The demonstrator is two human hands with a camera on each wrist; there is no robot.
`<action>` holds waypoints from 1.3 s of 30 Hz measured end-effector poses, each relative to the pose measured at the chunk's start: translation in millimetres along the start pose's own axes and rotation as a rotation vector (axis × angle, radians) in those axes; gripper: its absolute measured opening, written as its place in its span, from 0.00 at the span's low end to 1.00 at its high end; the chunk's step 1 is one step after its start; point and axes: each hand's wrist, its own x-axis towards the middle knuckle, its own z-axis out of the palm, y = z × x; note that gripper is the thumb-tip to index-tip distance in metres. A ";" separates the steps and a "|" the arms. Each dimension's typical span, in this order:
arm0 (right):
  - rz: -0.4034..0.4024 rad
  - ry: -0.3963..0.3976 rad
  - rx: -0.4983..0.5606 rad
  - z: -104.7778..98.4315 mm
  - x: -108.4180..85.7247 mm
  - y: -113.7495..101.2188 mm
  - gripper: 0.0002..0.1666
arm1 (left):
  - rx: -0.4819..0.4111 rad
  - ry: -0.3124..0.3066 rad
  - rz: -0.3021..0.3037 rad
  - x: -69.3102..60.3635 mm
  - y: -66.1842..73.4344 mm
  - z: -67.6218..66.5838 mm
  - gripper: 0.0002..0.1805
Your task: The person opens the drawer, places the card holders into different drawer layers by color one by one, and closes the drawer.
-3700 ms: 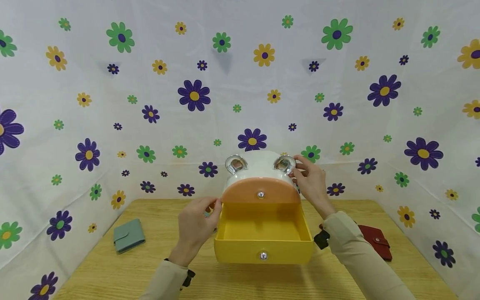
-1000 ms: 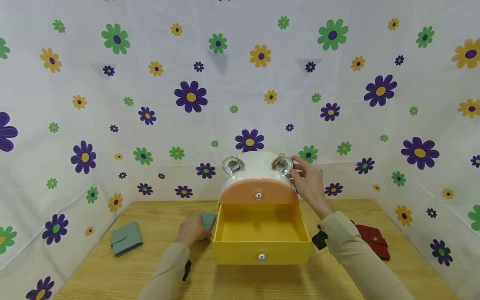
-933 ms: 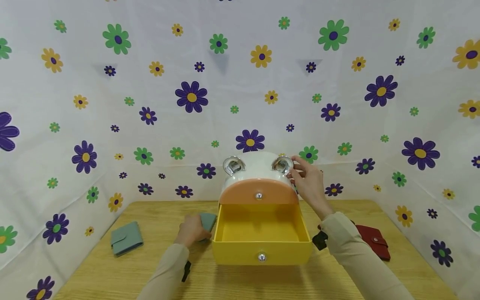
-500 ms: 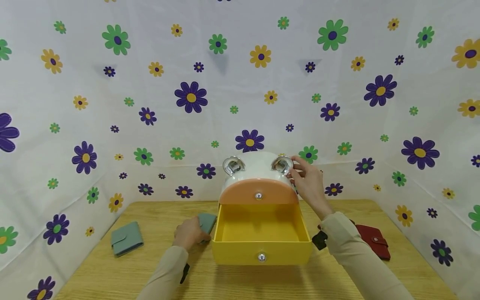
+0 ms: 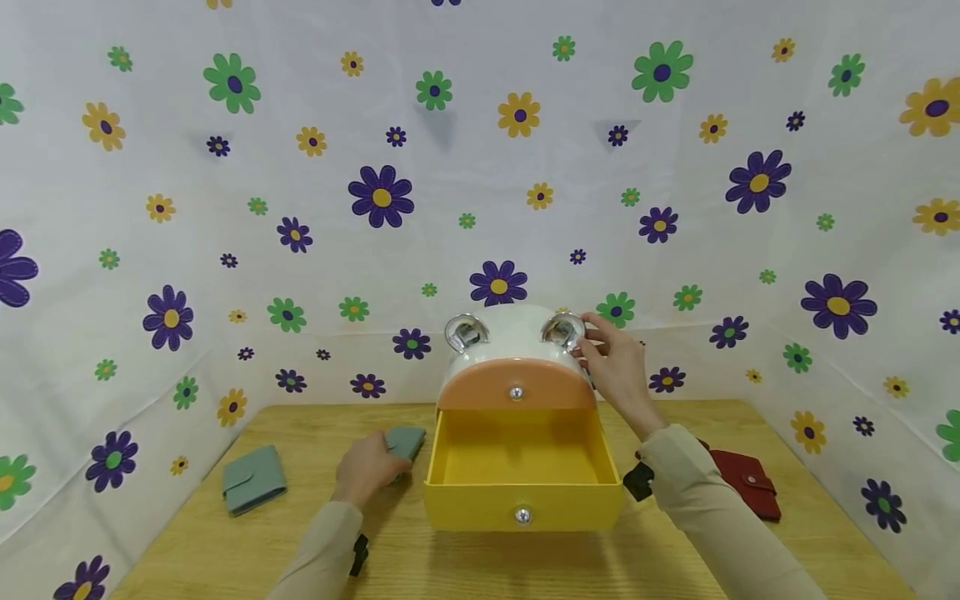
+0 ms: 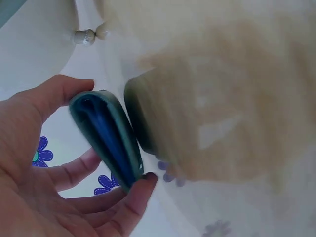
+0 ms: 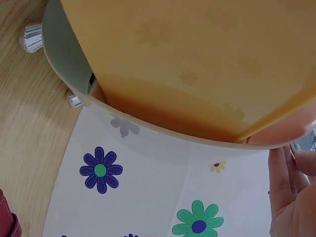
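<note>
A white cabinet with silver ring ears (image 5: 467, 332) and an orange upper drawer (image 5: 487, 385) stands on the table, its yellow lower drawer (image 5: 480, 507) pulled out and empty. My left hand (image 5: 365, 469), left of the drawer, pinches a green wallet (image 5: 406, 442). In the left wrist view this wallet (image 6: 113, 133) stands on edge between the thumb and fingers of my left hand (image 6: 64, 182). My right hand (image 5: 619, 372) holds the cabinet's right ear (image 5: 562, 331). At the right edge of the right wrist view, fingers of my right hand (image 7: 294, 197) lie against the cabinet.
Another green wallet (image 5: 254, 480) lies at the left of the wooden table (image 5: 247, 546). A red wallet (image 5: 750, 482) is on the right, partly behind the right sleeve. A flowered white cloth (image 5: 450, 242) hangs behind and at the sides.
My left hand left the drawer's upper left side, took hold of the green wallet beside the cabinet and has lately drawn it slightly left. My right hand stays on the ear.
</note>
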 end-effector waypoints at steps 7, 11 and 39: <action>-0.010 -0.001 -0.007 1.0 -1.8 -0.4 0.25 | -0.075 0.086 0.011 -8.1 -7.6 0.0 0.23; -0.008 0.008 -0.010 -0.6 -1.1 0.5 0.25 | -0.101 0.135 0.017 -5.7 -6.5 -2.6 0.24; -0.002 -0.003 -0.013 0.5 -0.2 -0.6 0.24 | -0.412 0.714 0.378 -37.9 42.3 -59.9 0.26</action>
